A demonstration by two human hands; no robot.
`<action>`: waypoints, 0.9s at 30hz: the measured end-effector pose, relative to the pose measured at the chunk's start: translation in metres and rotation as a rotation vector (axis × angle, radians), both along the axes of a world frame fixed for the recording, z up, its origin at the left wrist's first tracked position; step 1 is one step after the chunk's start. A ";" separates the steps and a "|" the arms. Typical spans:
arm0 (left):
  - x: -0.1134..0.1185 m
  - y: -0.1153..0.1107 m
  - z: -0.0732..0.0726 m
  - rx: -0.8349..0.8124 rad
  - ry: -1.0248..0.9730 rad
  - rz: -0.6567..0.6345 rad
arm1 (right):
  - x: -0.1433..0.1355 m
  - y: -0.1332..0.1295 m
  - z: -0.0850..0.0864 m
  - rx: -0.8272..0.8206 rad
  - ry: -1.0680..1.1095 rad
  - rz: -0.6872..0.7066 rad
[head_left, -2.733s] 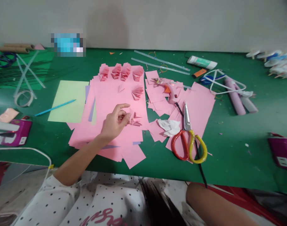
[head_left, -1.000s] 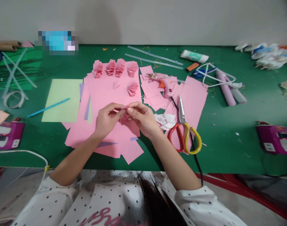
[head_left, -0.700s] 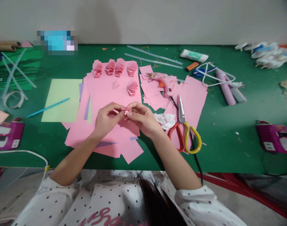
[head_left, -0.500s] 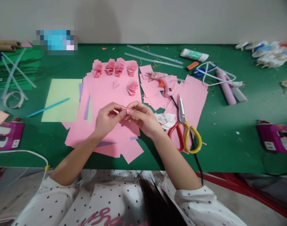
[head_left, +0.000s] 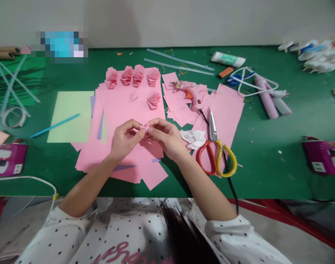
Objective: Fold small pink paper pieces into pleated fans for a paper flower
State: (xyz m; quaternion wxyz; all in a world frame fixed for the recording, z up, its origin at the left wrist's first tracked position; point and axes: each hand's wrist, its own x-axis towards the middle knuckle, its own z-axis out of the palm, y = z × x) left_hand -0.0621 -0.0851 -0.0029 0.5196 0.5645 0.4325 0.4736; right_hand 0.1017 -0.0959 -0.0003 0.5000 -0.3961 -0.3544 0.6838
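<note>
Closely, the bare left hand (head_left: 125,139) and bare right hand (head_left: 167,138) pinch a small folded pink paper piece (head_left: 143,128) between narrowed thumbs and fingertips, neither hand nearer; its long axis is too covered to tell. Beneath lie stacked flat pink paper sheets (head_left: 121,117), bearing, just beyond the fingers, a pleated pink paper fan (head_left: 153,101).

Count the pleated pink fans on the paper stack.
5: the left fan, two middle fans and right fan along the far edge, and a nearer fan. More may be hidden under the left hand and right hand.
</note>
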 end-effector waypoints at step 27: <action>0.001 0.003 0.002 -0.212 -0.072 -0.016 | 0.000 0.003 0.001 0.187 -0.302 -0.189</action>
